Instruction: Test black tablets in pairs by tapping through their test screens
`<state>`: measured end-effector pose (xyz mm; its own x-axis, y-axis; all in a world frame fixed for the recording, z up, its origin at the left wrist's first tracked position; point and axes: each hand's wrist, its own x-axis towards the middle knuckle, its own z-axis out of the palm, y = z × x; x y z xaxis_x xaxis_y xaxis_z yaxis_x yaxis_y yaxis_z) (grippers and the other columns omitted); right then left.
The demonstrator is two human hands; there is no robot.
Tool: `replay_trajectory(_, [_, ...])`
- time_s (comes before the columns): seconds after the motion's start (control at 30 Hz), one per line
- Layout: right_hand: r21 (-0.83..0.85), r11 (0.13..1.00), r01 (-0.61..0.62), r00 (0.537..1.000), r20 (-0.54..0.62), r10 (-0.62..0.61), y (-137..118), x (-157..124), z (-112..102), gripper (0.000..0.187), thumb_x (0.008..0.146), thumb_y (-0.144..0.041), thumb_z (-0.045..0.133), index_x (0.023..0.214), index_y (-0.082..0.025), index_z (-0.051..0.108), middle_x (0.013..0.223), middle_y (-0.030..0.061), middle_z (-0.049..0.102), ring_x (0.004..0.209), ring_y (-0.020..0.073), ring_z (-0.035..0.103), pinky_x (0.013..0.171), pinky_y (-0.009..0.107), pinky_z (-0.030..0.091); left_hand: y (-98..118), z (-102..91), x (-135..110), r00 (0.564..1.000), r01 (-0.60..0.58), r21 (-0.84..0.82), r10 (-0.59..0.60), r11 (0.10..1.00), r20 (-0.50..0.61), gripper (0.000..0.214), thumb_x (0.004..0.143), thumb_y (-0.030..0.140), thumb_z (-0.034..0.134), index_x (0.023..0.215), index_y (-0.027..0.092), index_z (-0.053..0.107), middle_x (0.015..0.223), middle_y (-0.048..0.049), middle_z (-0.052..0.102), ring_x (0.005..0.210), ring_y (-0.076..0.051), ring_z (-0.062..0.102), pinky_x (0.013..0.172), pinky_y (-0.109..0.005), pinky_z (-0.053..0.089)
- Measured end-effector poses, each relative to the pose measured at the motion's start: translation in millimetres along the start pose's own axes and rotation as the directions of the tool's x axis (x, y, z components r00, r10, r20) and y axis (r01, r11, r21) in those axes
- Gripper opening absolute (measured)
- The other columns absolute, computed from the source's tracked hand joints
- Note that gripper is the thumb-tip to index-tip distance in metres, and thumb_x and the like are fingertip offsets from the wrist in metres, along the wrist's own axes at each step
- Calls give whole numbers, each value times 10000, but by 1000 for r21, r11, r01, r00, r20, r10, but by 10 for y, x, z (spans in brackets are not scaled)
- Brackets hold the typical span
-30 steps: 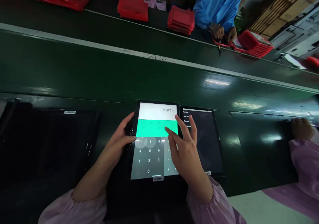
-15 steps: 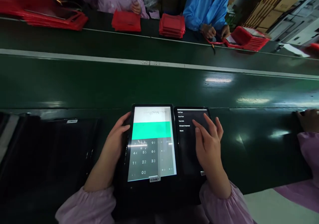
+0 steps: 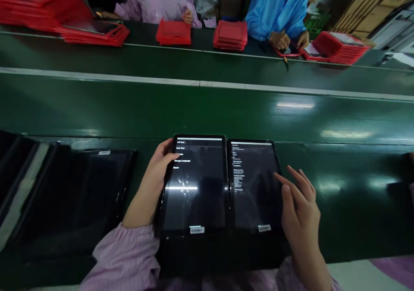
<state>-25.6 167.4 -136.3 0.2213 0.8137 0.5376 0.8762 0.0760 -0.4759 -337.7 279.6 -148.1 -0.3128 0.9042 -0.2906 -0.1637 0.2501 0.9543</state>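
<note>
Two tablets lie side by side in front of me. The left tablet (image 3: 202,187) shows a dark menu with Full Test, Item Test, Change Language and Reset; a barcode sticker is at its lower edge. My left hand (image 3: 158,170) grips its left edge, thumb over the screen at the third menu line and fingers hidden underneath. The right tablet (image 3: 255,204) shows a page of small text with a PHASE CHECK heading. At its right edge hovers my right hand (image 3: 302,209), index finger stretched out and the other fingers apart, holding nothing.
Dark tablets (image 3: 77,196) lie at my left, several stacked on edge. Beyond the green bench (image 3: 194,114), two co-workers in pink and blue work beside piles of red cases (image 3: 230,34). A third person's dark object shows at the far right edge.
The left tablet's screen went from a calculator with a green band to the dark menu. The right tablet went from the menu to an info page. My right hand moved right, off the screen.
</note>
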Motion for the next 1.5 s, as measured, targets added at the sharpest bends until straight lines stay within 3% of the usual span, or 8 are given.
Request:
replay_trajectory(0.23, [52,998,30,1000,9,-30,-65,14,-71,358,1123,-375,502,1181,-256,834,1364,107,767,1388,318,661,1046,526,619,-9,-81,29,999,36,-61,-36,997,10,485,605,313,827,1085,272,772,1291,-67,797,1369,-384,657,1144,-497,550])
replay_trajectory(0.6, [120,971,207,954,195,-228,-135,-35,-81,368,1098,-277,538,969,-269,882,1348,96,776,1484,355,563,1033,552,651,-68,-105,-30,1000,3,-67,-3,998,0,393,665,347,762,1052,280,786,1217,-53,811,1297,-368,682,1118,-477,539])
replay_trajectory(0.9, [129,948,292,881,350,-319,-388,-164,148,367,1129,-300,461,1243,-291,810,1581,94,610,1639,415,312,1132,745,531,-16,-68,-113,1000,11,-123,-10,992,6,412,681,336,721,1081,259,789,1294,-66,796,1445,-387,588,1179,-517,506])
replay_trajectory(1.0, [86,954,287,906,301,-299,-322,-146,124,352,1120,-297,484,1153,-292,835,1509,98,672,1612,445,356,1120,820,485,-4,-61,-121,1000,9,-144,-11,990,-11,420,656,316,714,1062,251,801,1291,-68,801,1472,-393,563,1179,-525,512])
replay_trajectory(1.1, [27,972,233,952,200,-233,-162,-70,17,353,1109,-290,518,1015,-263,858,1380,108,752,1546,431,473,1092,722,551,9,-57,-127,1000,18,-162,-17,987,4,438,651,292,697,1074,249,803,1270,-70,809,1417,-387,615,1165,-534,527])
replay_trajectory(1.2, [-20,987,160,978,140,-156,-32,6,-94,344,1112,-313,528,1046,-255,861,1316,108,781,1464,404,579,1075,648,579,13,-61,-124,1000,23,-174,-20,984,20,446,645,290,692,1076,252,802,1265,-75,809,1395,-385,632,1151,-532,540])
replay_trajectory(1.33, [2,991,131,984,118,-130,-29,44,-133,341,1118,-343,529,1068,-255,854,1299,100,787,1415,395,630,1073,626,576,-12,-86,-98,1000,18,-155,-16,988,10,451,629,295,713,1070,255,802,1268,-83,802,1421,-395,612,1137,-534,553])
replay_trajectory(1.5, [6,988,154,978,142,-153,-87,109,-80,327,1119,-351,526,1114,-256,838,1344,112,761,1438,394,605,1091,624,564,-83,-116,-104,998,-38,57,34,998,58,658,626,282,853,1269,281,713,1399,-96,739,1437,-395,600,1163,-532,532])
